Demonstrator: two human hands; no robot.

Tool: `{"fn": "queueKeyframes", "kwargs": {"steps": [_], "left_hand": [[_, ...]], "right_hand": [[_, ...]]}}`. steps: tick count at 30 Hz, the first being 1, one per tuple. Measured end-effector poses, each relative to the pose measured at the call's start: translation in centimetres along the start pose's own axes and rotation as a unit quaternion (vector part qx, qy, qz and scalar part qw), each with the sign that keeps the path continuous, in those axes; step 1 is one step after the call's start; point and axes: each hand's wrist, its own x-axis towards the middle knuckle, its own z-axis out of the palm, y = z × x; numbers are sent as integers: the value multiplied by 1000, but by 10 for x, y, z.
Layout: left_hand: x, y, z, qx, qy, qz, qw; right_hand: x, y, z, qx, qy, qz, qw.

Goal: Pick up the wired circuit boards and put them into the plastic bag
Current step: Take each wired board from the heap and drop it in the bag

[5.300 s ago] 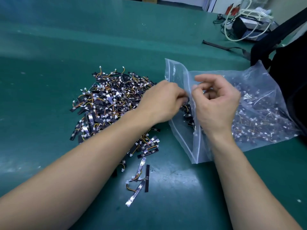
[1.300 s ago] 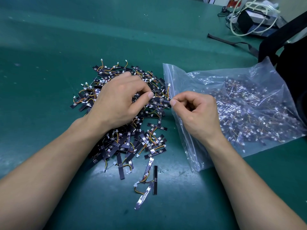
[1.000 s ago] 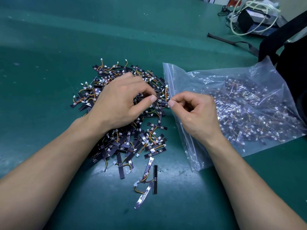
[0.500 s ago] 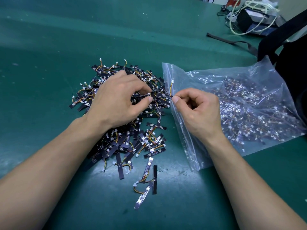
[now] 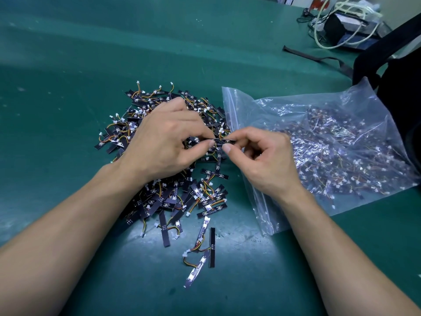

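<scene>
A heap of small black wired circuit boards [image 5: 173, 197] with orange-yellow wires and white plugs lies on the green table. My left hand [image 5: 164, 142] hovers over the heap and pinches one end of a single black board [image 5: 222, 141]. My right hand [image 5: 259, 160] pinches the other end of that board, just left of the bag's mouth. The clear plastic zip bag [image 5: 330, 156] lies to the right, its open edge facing the heap, with many boards inside. My right wrist rests on the bag's near corner.
A few loose boards [image 5: 205, 245] lie apart near the front of the heap. A black bag [image 5: 401, 71] stands at the right edge behind the plastic bag. A dark device with white cables [image 5: 346, 26] sits at the far right, and a black strap [image 5: 319, 58] lies before it.
My left hand went from the bag's mouth back over the heap. Both hands now pinch one board between them, and my right hand has shifted slightly left off the bag's edge.
</scene>
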Motion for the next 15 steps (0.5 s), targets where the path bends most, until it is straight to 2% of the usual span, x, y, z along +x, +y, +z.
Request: {"fn": "queueKeyframes", "kwargs": {"steps": [15], "left_hand": [[1,4,-2,-15,1,-5,1000]], "right_hand": [[0,1,-1,10,-8,7,1000]]}}
